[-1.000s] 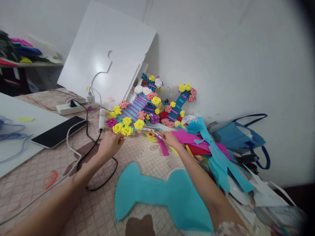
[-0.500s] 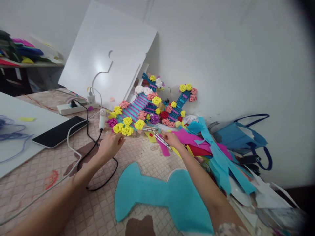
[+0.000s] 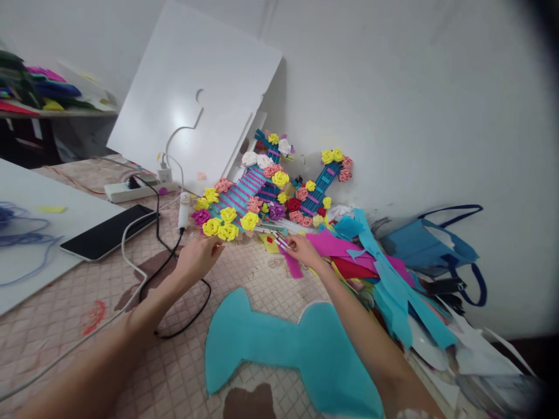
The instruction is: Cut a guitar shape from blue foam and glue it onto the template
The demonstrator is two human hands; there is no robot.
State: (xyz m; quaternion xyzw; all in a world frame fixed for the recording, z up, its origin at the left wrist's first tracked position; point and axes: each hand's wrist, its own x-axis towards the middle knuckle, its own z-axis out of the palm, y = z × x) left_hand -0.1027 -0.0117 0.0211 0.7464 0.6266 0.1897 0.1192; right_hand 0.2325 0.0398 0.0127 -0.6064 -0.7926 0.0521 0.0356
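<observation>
My left hand (image 3: 200, 256) rests with curled fingers at the near edge of a panel (image 3: 239, 195) striped in magenta and blue and edged with paper flowers. Its fingertips are by the yellow paper flowers (image 3: 227, 231); whatever they hold, if anything, is hidden. Farther right, my right hand (image 3: 303, 251) pinches the near ends of some thin white sticks (image 3: 279, 239), low over the table beside a magenta paper strip (image 3: 293, 266). Between my forearms lies a flat turquoise cut-out shape (image 3: 271, 340).
Coloured paper scraps (image 3: 340, 244) and a blue bag (image 3: 430, 244) lie on the right. A black tablet (image 3: 109, 233), a white power strip (image 3: 126, 191) and looping cables are at left. A white board (image 3: 196, 87) leans against the wall behind.
My right hand has shifted slightly, and its fingers now cover the near ends of the white sticks. My left hand keeps its place by the flowers. The view has moved slightly.
</observation>
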